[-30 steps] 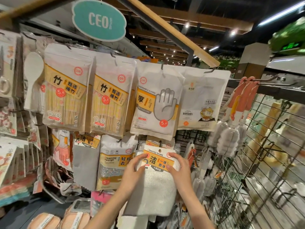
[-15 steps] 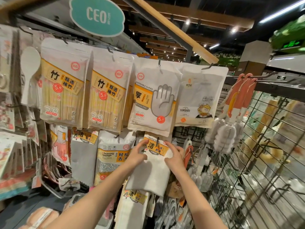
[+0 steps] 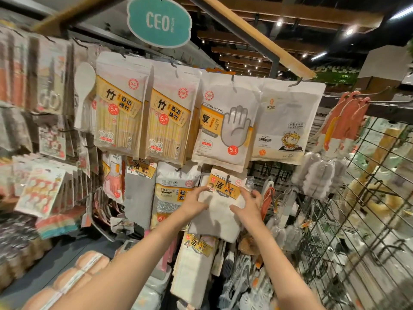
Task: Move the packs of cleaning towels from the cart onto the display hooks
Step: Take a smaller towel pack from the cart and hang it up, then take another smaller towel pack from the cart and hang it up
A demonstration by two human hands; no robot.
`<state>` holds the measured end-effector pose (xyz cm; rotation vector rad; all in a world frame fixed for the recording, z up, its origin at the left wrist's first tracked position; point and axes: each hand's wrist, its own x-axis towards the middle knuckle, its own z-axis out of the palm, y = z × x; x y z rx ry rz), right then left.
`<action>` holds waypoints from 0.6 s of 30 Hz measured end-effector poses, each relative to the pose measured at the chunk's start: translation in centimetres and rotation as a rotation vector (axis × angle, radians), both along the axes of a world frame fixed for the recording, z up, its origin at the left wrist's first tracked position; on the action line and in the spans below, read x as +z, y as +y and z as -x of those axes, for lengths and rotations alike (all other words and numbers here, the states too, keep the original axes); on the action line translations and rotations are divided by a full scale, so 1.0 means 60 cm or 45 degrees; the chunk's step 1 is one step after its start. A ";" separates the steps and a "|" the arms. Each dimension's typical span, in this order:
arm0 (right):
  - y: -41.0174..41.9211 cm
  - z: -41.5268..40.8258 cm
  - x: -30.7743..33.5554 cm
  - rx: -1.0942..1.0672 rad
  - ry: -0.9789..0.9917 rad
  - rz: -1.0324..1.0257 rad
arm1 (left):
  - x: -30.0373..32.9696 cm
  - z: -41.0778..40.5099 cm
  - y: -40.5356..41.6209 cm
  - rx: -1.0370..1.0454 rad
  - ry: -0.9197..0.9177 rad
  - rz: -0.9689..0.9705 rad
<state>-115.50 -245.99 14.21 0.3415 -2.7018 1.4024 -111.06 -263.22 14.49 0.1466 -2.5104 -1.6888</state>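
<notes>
— Hands first, from the head view: our left hand [image 3: 196,201] pinches the towel pack [image 3: 220,210] at its upper left edge, and our right hand [image 3: 248,203] lies on its right side, fingers spread and nearly straight, pressing more than gripping.

— And the pack itself?

— Up at the display, under the glove pack [image 3: 225,124], beside the sponge pack [image 3: 175,193]. A hook [image 3: 228,178] shows through its header hole, so we judge it hung or nearly so.

— What could go wrong?

— If the hole sits only on the hook's tip, letting go may drop the pack onto the stock below. Pushing hard could tear the card header. We cannot tell how deep the hook goes.
</notes>
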 end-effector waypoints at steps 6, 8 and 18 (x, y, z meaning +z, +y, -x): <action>-0.053 -0.073 -0.012 0.192 0.325 -0.173 | -0.025 -0.102 -0.038 0.138 0.078 0.176; -0.088 -0.102 -0.020 0.312 0.360 -0.215 | -0.035 -0.149 -0.063 0.223 0.101 0.230; -0.368 -0.304 -0.092 1.028 0.433 -0.400 | -0.078 -0.469 -0.270 0.848 -0.044 0.524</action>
